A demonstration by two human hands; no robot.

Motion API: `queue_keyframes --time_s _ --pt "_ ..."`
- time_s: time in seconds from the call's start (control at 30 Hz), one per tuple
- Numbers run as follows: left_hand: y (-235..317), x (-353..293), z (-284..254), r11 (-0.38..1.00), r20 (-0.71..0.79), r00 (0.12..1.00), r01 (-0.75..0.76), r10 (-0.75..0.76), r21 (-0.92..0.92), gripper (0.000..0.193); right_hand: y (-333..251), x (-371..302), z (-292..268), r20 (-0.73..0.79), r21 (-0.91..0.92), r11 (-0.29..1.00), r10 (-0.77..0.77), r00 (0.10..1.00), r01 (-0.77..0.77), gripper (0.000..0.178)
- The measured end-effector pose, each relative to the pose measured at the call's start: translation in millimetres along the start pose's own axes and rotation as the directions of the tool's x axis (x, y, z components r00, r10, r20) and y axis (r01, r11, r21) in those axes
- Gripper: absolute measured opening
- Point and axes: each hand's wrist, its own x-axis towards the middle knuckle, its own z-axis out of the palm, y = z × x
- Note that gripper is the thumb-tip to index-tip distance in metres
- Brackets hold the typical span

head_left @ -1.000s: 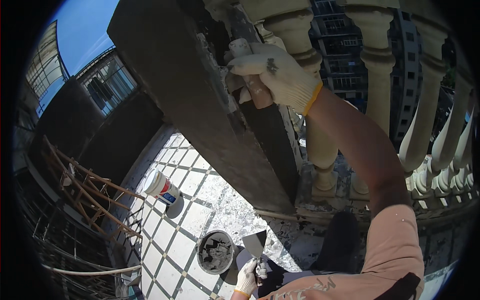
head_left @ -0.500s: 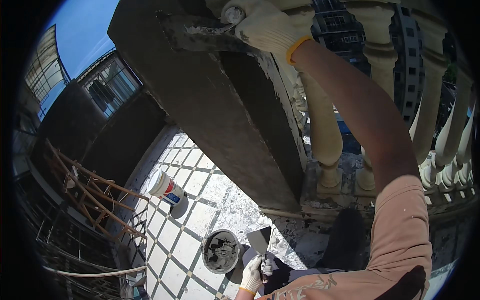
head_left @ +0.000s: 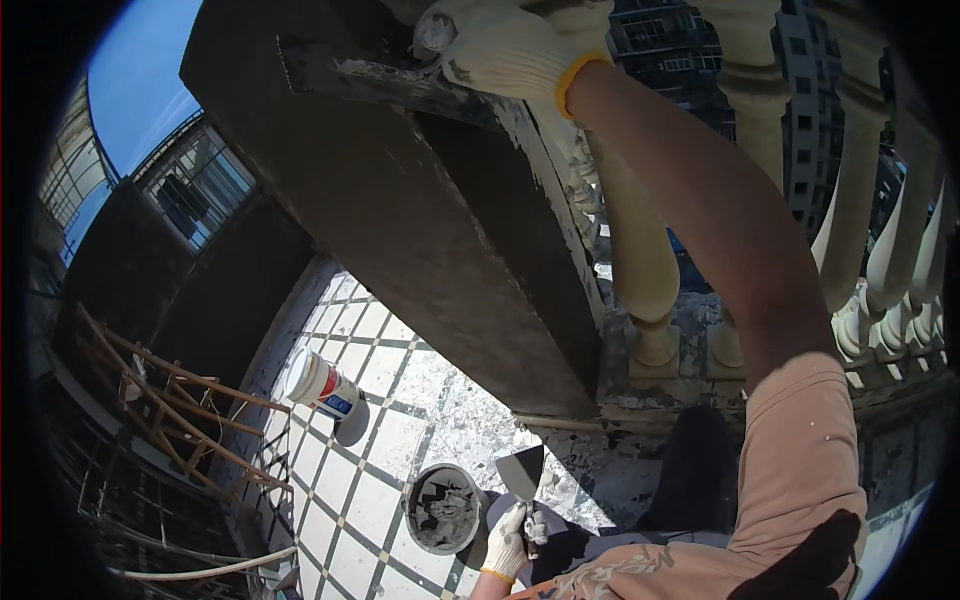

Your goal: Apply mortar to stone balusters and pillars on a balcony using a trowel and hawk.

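Raised since the earlier frame, the right hand is now shown at the top of the dark pillar, where its gloved fingers are closed around the handle of a plastering trowel. The mortar-smeared blade is pressed flat against the upper face of the pillar, near its right edge. The left hand, also gloved, is held low above the tiled floor and is closed on the handle of a putty knife, blade pointing up. A bucket of grey mortar stands on the floor just beside that hand. A white tub stands farther left. Pale balusters are seen behind the pillar.
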Motion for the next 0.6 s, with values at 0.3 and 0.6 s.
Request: queue_keyframes --time_s 0.3,0.6 --pt "-5.2 12.3 0.2 1.0 0.07 0.997 -0.011 0.011 0.001 0.014 105.0 -140.2 3.3 0.141 -0.452 0.887 -0.032 0.989 0.093 0.03" --pt "-12.8 -13.5 11.4 0.998 -0.008 0.998 -0.056 0.055 -0.015 0.014 16.9 -64.3 -18.8 -0.014 -0.555 0.752 -0.437 0.9 0.356 0.026"
